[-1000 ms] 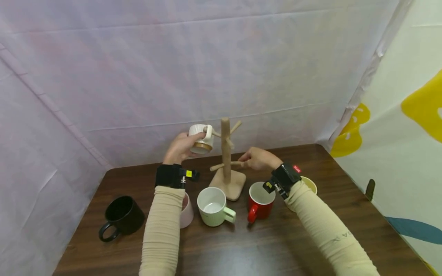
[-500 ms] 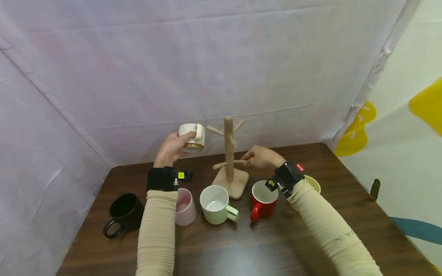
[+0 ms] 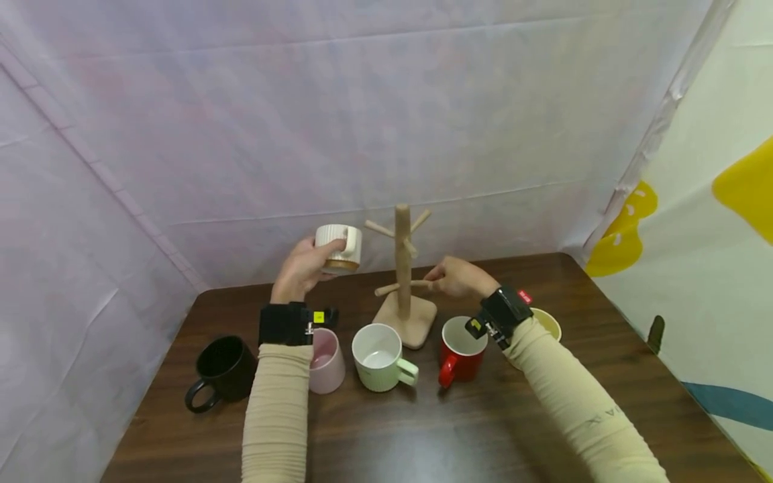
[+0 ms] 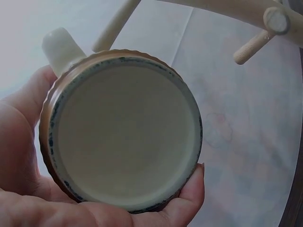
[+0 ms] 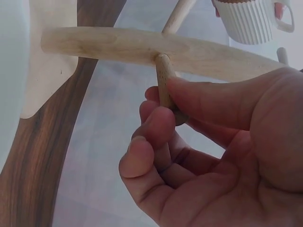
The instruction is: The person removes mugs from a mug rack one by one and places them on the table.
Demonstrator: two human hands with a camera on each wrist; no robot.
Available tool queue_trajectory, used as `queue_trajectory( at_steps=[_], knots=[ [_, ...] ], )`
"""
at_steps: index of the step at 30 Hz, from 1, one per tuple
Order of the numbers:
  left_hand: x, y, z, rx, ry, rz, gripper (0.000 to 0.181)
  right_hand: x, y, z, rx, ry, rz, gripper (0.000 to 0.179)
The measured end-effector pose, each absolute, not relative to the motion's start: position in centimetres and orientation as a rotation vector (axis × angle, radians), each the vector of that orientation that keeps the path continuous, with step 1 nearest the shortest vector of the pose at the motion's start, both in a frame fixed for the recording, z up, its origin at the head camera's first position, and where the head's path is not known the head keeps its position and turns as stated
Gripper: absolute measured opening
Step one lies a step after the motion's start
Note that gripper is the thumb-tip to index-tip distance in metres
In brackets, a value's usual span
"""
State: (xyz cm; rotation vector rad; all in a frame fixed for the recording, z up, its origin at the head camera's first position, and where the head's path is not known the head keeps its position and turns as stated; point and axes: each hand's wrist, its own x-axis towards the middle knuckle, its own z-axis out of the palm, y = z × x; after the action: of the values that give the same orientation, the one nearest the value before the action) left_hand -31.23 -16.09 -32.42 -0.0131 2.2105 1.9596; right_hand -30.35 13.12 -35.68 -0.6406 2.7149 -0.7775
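My left hand (image 3: 298,270) grips a white ribbed mug (image 3: 331,239) with a brown band at its base, held in the air left of the wooden mug tree (image 3: 402,261). Its handle (image 4: 61,47) points toward the stand's upper left peg (image 3: 379,229), and a gap shows between them in the head view. The left wrist view faces the mug's pale underside; its opening is hidden there. Lower down, my right hand (image 3: 460,276) pinches the end of the stand's lower right peg (image 5: 164,80) between thumb and fingers. No mug hangs on the pegs.
On the dark wood table (image 3: 417,443) stand a black mug (image 3: 228,376), a pink mug (image 3: 329,372), a light green mug (image 3: 379,376), a red mug (image 3: 464,365) and a yellow one (image 3: 548,323) partly behind my right forearm. A fabric wall (image 3: 290,154) rises behind.
The white mug was at the tip of the upper left peg; my left hand has drawn it left, off the peg, then slightly down. The right hand keeps its pinch on the lower peg.
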Motion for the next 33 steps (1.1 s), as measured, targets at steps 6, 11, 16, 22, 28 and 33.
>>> queue_trajectory(
  at_steps=[6,11,16,22,28,33],
  knots=[
    [-30.8,-16.0,-32.6,-0.036,2.200,2.000,0.063,-30.2,12.9,-35.7,-0.567,2.731,-0.780,0.025],
    [-30.4,-15.7,-32.7,-0.046,2.199,2.054,0.062,-30.2,12.8,-35.7,-0.540,2.754,-0.780,0.023],
    [-30.0,-15.5,-32.8,-0.033,2.202,2.073,0.064,-30.0,12.9,-35.8,-0.499,2.775,-0.820,0.024],
    [-29.5,-15.2,-32.9,-0.009,2.205,2.064,0.065,-29.5,13.3,-35.8,-0.461,2.801,-0.831,0.025],
    [-28.8,-14.7,-32.8,0.006,2.197,2.095,0.065,-28.6,14.1,-35.0,-0.416,2.882,-0.851,0.027],
    [-28.0,-14.2,-32.7,0.019,2.199,2.116,0.065,-27.7,14.3,-34.2,-0.396,2.886,-0.873,0.029]
  ],
)
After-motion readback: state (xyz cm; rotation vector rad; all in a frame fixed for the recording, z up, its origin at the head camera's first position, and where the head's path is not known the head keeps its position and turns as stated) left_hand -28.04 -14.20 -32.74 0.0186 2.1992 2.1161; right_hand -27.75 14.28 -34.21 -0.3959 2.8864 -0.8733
